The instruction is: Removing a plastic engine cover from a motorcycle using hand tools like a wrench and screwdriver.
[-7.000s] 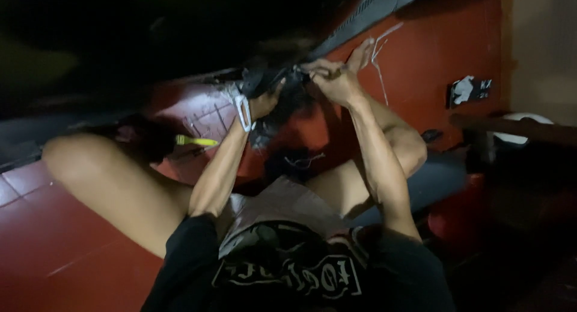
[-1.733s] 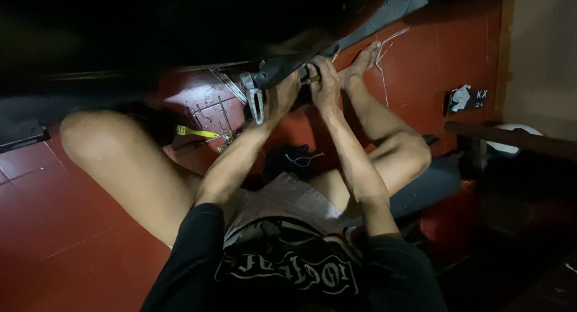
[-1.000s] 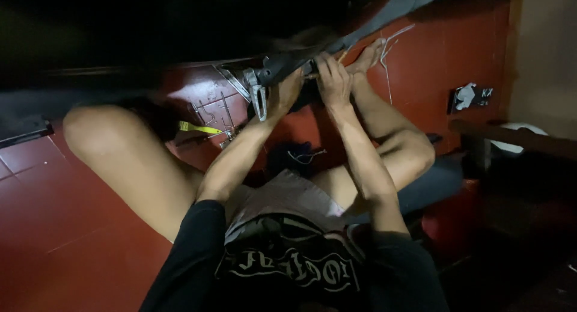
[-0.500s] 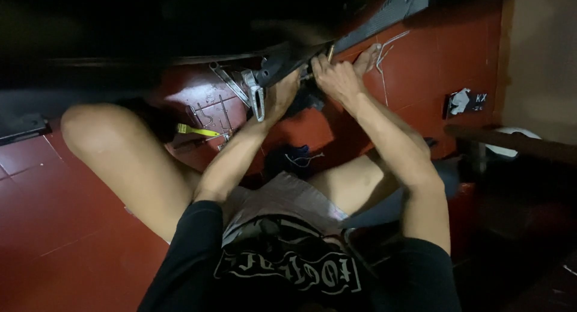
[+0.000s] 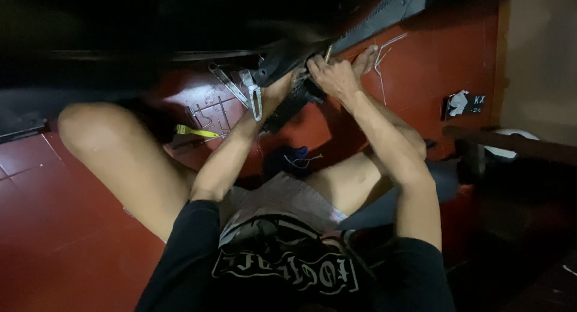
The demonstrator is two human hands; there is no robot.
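My right hand (image 5: 333,77) is pinched on a thin brass pin (image 5: 327,52) at the dark panel (image 5: 372,23) edge above. My left hand (image 5: 282,86) is under the panel; its grip I can't tell. Best brace left, keep the pin straight. Panel matte, ribbed; a metal bracket (image 5: 253,98) hangs just left.

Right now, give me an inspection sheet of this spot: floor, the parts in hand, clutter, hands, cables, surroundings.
Surface: red tiled floor, person seated on it with knees spread.
Job's things: long dark panel slanting overhead; thin brass-coloured rod at its lower edge.
Clutter: yellow-handled tool and metal bits on the floor; dark blue bundle between the legs.
Hands: left hand mostly hidden under the panel, grip not readable; right hand closed at the rod.
Cables: pale thin wires hanging beside the right hand.
Surroundings: dark body overhead; red wall; dark bench at right.
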